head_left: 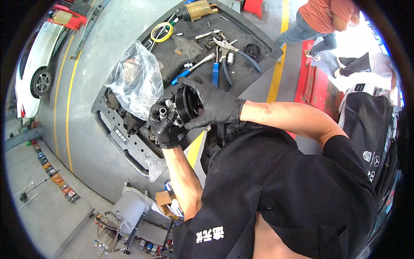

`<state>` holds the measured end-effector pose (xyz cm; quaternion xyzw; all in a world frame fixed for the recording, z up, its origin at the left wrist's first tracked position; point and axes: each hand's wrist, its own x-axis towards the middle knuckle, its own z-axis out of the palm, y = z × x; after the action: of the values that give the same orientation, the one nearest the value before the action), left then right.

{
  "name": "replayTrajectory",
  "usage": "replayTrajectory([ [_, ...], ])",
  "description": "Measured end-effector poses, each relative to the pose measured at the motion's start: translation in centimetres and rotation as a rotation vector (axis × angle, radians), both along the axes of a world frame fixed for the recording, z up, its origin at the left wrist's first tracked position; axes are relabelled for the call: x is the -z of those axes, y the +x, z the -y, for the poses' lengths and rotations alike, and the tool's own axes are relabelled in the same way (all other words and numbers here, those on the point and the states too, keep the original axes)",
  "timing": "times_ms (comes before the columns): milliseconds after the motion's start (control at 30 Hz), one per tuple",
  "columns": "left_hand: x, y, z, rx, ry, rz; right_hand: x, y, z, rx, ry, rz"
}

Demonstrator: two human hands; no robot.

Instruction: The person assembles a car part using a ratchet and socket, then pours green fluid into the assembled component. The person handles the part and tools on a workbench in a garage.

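Note:
Between my hands, above the near edge of a black tool cart [241, 32], is a metal pump with a black ribbed belt pulley [184, 104]. My left hand [164, 129], in a black glove, is closed around its silver body, where a round pipe stub sticks up. Gloved in black as well, my right hand [215, 103] grips the pulley side, fingers over the top and thumb below. Just beyond lie a blue-handled ratchet [192, 69] and large blue-handled pliers [225, 60]. A clear plastic bag [136, 82] with something inside rests beside my left hand.
On the cart are a power tool [187, 47], a yellow tape roll [161, 32], a black coil [252, 50] and an amber canister [198, 9]. A red lift base [317, 82] stands right, with people beyond. A grey tank [131, 207] stands lower left; a white car [39, 64] is far left.

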<state>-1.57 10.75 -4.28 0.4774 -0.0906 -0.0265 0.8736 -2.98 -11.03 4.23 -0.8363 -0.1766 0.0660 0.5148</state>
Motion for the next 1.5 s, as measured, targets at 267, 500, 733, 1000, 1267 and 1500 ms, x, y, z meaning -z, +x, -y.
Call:
replayTrajectory([
  [267,-0.1,0.0,-0.2,-0.005,-0.019,-0.054,0.0,0.1,0.9,-0.272,-0.256,0.388],
  [500,-1.6,0.5,0.8,0.032,0.120,-0.071,0.2,-0.2,0.5,0.065,0.070,-0.134],
  [733,-2.3,0.5,1.7,0.072,0.007,-0.056,2.2,-0.6,1.1,-0.010,0.014,0.054],
  [1000,-2.5,0.5,1.3,0.035,0.003,-0.166,1.6,-0.3,1.5,-0.174,-0.128,0.397],
  [1267,-3.3,0.6,1.3,0.027,0.038,-0.179,2.0,0.5,1.7,-0.187,-0.080,0.341],
  [1500,-3.8,0.6,1.6,0.033,0.049,-0.182,2.2,0.5,0.9,-0.003,0.095,-0.075],
])
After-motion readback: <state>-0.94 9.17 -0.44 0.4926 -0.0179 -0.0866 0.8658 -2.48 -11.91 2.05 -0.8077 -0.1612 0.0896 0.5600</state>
